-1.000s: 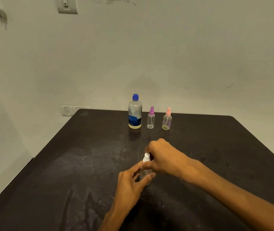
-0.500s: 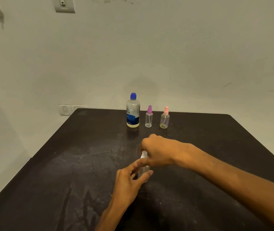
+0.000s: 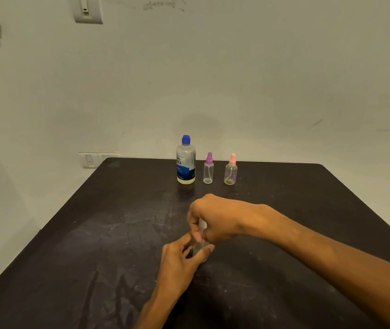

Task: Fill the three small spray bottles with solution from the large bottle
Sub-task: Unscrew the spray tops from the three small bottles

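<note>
Large bottle (image 3: 186, 162): blue cap, upright, far table edge. Beside it purple-capped spray bottle (image 3: 208, 170), then pink-capped spray bottle (image 3: 230, 172), both upright. Third, clear spray bottle (image 3: 200, 245), upright at table centre, mostly hidden.

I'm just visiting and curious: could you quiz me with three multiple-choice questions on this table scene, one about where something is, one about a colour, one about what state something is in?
1. Where does the large bottle stand?
A. at the table's far edge, left of the two capped spray bottles
B. in the person's hands
C. lying on the near corner

2. What colour is the large bottle's cap?
A. red
B. blue
C. black

3. What is happening to the small clear bottle near the middle of the table?
A. it lies untouched
B. it is tipped upside down
C. the left hand steadies its body while the right hand grips its top

Answers: 1 A, it stands beside the purple-capped bottle and pink-capped bottle; 2 B, the cap shows blue; 3 C, both hands close on it upright.
</note>
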